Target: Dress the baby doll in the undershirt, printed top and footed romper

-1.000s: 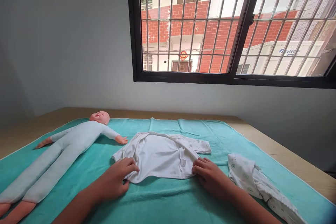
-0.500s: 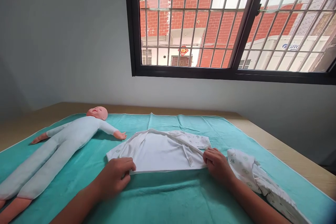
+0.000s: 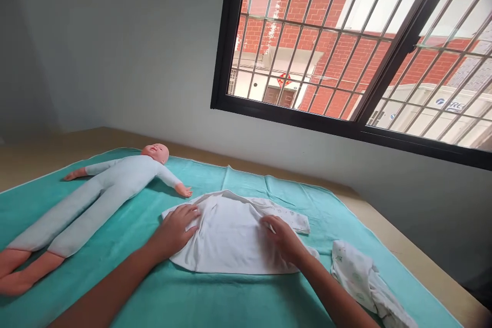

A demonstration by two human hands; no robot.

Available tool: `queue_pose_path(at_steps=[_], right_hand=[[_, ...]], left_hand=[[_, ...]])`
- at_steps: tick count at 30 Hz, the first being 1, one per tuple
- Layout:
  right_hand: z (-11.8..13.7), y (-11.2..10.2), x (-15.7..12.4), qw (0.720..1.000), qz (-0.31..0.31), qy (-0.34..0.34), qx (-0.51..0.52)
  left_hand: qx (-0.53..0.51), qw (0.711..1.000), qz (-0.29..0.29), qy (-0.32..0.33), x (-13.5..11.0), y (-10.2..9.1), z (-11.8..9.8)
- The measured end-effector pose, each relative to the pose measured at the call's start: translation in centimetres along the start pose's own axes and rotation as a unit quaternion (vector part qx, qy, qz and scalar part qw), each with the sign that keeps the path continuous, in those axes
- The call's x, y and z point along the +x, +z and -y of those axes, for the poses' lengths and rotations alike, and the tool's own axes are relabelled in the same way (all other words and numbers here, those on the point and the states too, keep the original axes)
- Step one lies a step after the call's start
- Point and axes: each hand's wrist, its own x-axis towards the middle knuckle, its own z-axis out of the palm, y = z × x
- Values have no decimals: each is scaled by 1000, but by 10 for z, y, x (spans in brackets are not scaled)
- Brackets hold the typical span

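Note:
A white baby shirt (image 3: 230,238) with small printed figures on its sleeve lies spread out, its front laid open and its lower edge towards me. My left hand (image 3: 179,228) rests on the shirt's left side, fingers stretched over the cloth with the thumb apart. On the right half, my right hand (image 3: 282,238) is open, fingertips touching or just above the fabric; I cannot tell which. Part of the right side is hidden under that hand and forearm. To the left a baby doll (image 3: 123,177) in a pale cloth body lies on its back, one hand near the shirt.
A turquoise cloth (image 3: 207,300) covers much of the wooden table (image 3: 384,215). A bunched white printed garment (image 3: 355,269) lies at the right, beside my right forearm. Behind the table stand a wall and a barred window (image 3: 288,125).
Both hands have let go of the shirt's lower corners and moved onto its top, the right one inward. The lower edge lies nearer me and curved. The view has tilted.

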Motion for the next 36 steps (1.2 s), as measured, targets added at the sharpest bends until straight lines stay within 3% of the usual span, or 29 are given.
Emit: queue_pose_path(at_steps=[6,9,15,19,24,28,31,36], right_hand=[[2,28,65,990,-23,49,-127],[-8,38,73,986,-51,67,-144],[-11,41,72,985,-58,-9,-163],[3,41,72,993,-37,-70,-87],[34,51,74,996,49,-77,19],[49,68,96,990,100,-85,41],[52,82,119,991,93,-37,89],[50,94,143,986,26,54,154]], left_hand=[[94,994,41,-44,0,3,6],[106,991,52,-59,2,-2,3],[71,995,49,-58,2,-3,3],[43,997,44,-48,4,-5,2],[-47,996,-6,-73,8,-10,-1],[-67,995,-12,-71,8,-10,-1],[-67,996,-20,-62,6,-9,0],[-70,996,-49,-40,5,-8,0]])
